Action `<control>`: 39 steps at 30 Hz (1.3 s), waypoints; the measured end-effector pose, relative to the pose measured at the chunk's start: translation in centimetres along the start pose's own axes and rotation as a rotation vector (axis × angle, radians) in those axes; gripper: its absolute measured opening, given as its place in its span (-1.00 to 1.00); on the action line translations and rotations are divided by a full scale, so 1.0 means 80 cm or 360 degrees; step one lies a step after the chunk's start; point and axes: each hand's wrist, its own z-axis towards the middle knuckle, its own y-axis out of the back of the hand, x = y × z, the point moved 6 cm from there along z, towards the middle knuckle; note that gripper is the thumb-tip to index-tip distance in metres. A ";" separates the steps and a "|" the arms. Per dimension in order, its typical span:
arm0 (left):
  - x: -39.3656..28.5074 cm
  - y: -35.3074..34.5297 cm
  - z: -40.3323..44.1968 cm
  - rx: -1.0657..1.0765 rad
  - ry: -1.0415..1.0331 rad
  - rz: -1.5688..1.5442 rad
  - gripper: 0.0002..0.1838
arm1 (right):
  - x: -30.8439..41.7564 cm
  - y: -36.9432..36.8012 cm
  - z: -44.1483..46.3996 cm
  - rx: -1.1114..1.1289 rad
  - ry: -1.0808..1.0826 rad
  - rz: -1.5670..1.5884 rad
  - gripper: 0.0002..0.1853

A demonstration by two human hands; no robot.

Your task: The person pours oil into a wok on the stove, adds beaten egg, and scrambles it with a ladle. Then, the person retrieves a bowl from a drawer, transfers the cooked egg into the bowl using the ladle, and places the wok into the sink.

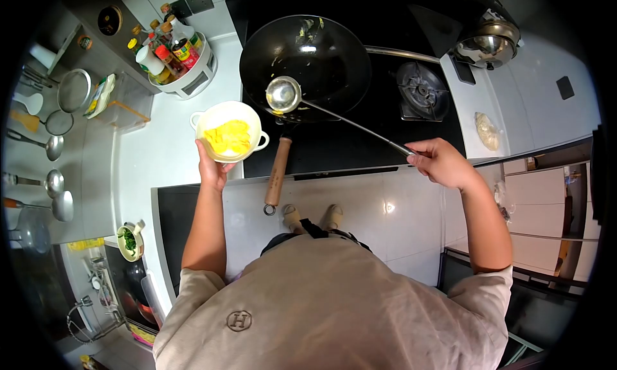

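Observation:
My left hand (pixel 212 169) grips a cream two-handled bowl (pixel 200 124) by its near side, with yellow scrambled egg (pixel 229 137) lying in it. My right hand (pixel 441 163) is closed round the end of a long metal ladle (pixel 283 93). The ladle's head hangs over the near left rim of a black wok (pixel 321 64), and I cannot tell whether it touches. A few yellow and green bits stick to the wok's inside. The wok's wooden handle (pixel 278 171) points towards me; a metal rod-like handle (pixel 402 54) extends to its right.
Sauce bottles stand in a white round rack (pixel 193 81) at the back left. A gas burner (pixel 422 90) sits right of the wok. A small bag (pixel 486 131) lies on the right counter. Utensils hang on the left wall, above a bowl of chopped greens (pixel 130 241).

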 end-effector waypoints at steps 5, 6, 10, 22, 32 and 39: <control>-0.005 0.001 -0.007 -0.0059 -0.0024 -0.0005 -0.14 | -0.024 0.000 0.022 -0.0131 0.0056 0.0187 -0.63; -0.005 0.002 -0.007 -0.0068 -0.0032 -0.0009 -0.14 | -0.026 0.001 0.026 -0.0186 0.0114 0.0142 -0.62; 0.002 0.007 -0.002 -0.0040 -0.0020 0.0010 -0.14 | -0.004 0.001 0.034 -0.0711 0.0492 -0.0677 -0.63; 0.035 -0.023 0.018 0.0028 0.0132 0.0122 -0.13 | 0.012 -0.017 0.015 -0.0016 0.0019 -0.0022 -0.66; 0.050 -0.039 0.014 0.0084 0.0191 -0.0015 -0.15 | 0.034 -0.018 -0.027 0.0043 0.0050 0.0129 -0.62; 0.051 -0.021 0.027 0.0170 0.0085 -0.0133 -0.15 | 0.044 -0.069 -0.022 -0.0484 0.1123 -0.1104 -0.56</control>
